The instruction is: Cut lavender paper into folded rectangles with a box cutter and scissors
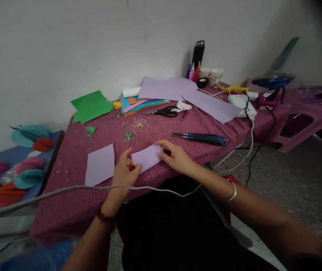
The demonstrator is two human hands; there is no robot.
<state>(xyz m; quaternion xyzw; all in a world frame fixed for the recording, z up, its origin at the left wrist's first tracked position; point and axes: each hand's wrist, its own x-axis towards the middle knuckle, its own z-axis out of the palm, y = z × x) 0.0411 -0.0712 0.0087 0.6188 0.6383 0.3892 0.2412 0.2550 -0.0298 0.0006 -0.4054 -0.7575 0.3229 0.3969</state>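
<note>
A small piece of lilac paper [147,158] is held between my hands just above the front edge of the table. My left hand [124,171] pinches its left end, thumb in front and fingers behind. At the right end, my right hand [176,155] grips the paper between thumb and fingers. Another lilac sheet [100,165] lies flat on the tablecloth, left of my left hand. Two blue-handled craft knives [203,138] lie side by side beyond my right hand.
A white cable [73,188] crosses in front of my left wrist. Black scissors [166,111], green paper [91,106], large lilac sheets [169,88] and paper scraps [138,126] lie farther back. Glue bottles [192,73], paper cups [216,76] and a black flask [198,54] stand by the wall.
</note>
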